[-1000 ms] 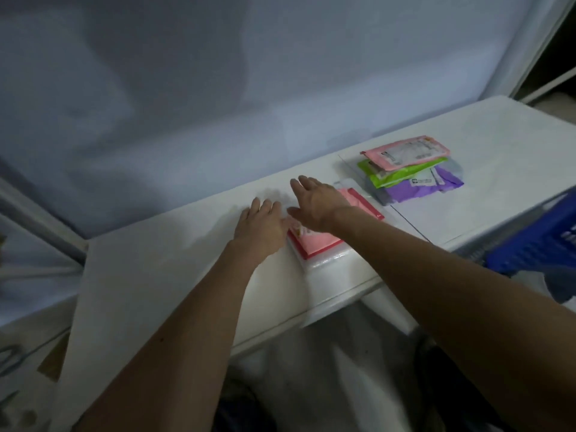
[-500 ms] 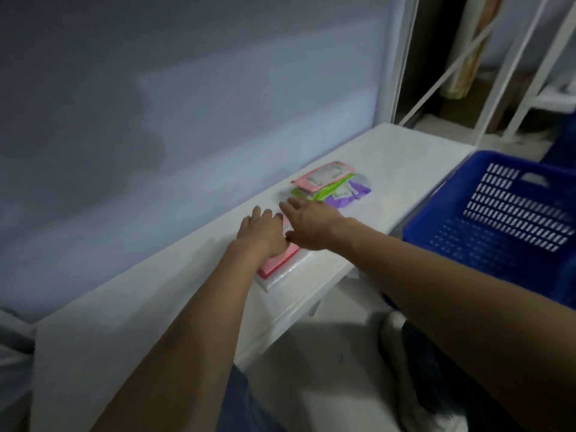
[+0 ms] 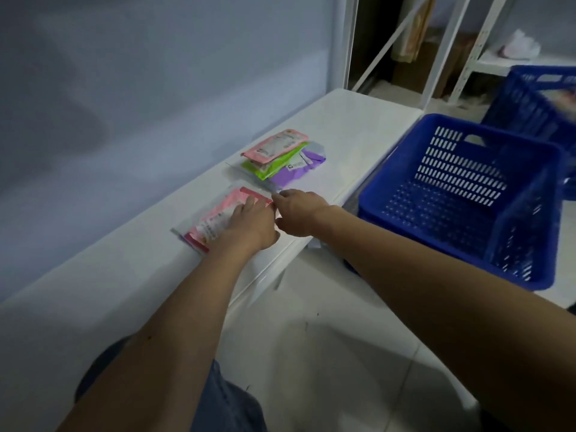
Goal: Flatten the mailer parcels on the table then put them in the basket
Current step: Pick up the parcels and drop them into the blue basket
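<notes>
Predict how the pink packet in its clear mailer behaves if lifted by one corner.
Probably floppy and light: the pink packet in a clear plastic mailer lies flat on the white table. Its glossy film may slip under the left hand.

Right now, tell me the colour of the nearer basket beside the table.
The basket is blue, seen best in the head view.

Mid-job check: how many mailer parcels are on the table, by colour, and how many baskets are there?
Pink plastic mailer parcels: 2 (pink parcel in a clear bag under the left hand; pink parcel atop the stack)
Green plastic mailer parcel: 1
Purple plastic mailer parcel: 1
Blue slotted plastic baskets: 2 (nearer basket; farther basket)
Total: 6
</notes>
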Demonstrator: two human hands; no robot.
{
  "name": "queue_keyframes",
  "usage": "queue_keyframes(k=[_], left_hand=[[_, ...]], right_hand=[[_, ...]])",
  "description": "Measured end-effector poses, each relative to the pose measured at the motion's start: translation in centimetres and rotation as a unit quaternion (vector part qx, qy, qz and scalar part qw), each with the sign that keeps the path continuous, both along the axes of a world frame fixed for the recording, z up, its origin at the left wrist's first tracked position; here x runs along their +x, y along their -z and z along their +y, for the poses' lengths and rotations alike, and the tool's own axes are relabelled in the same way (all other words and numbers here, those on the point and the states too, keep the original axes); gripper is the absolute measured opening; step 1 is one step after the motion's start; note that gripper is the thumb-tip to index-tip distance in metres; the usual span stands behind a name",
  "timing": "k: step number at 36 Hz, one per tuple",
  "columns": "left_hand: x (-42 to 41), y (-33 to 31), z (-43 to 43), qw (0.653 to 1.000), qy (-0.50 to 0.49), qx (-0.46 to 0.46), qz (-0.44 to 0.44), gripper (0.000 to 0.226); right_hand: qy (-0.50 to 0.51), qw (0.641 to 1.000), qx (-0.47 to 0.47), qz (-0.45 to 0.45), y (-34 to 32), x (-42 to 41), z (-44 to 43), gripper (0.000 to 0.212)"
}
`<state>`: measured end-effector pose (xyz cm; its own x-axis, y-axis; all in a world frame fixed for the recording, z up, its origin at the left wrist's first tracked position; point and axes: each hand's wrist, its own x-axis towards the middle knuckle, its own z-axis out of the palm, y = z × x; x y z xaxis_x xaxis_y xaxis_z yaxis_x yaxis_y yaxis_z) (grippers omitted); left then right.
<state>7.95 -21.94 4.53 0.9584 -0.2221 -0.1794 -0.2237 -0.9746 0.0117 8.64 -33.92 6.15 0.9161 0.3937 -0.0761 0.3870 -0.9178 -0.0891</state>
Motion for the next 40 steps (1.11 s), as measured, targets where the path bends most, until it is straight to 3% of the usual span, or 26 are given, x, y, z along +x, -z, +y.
queue_keyframes(k=[6,17,25,37,40], left_hand=[[1.3,1.0,-4.2,1.000,0.026,0.005,0.002,0.045],[3.0,5.4,-13.1,0.993,0.115,-0.026,0.017,0.072],[4.1,7.4,-17.6,0.984,0.164,-0.059,0.023,0.079],[6.5,8.3,-22.9,0.969,0.237,0.028,0.060,0.055],[6.9,8.1,-23.4,0.972,0.228,0.018,0.051,0.038]], right_hand=[[0.022,1.000,0.011,0.001,2.0,0.5,-3.6,0.041],[0.109,0.993,-0.001,0.032,5.3,1.3,-12.2,0.042],[0.177,0.983,0.026,0.038,7.6,1.6,-16.6,0.042],[0.262,0.956,0.047,0.121,10.2,2.3,-21.3,0.047],[0.274,0.955,0.034,0.110,11.1,2.6,-21.8,0.036]])
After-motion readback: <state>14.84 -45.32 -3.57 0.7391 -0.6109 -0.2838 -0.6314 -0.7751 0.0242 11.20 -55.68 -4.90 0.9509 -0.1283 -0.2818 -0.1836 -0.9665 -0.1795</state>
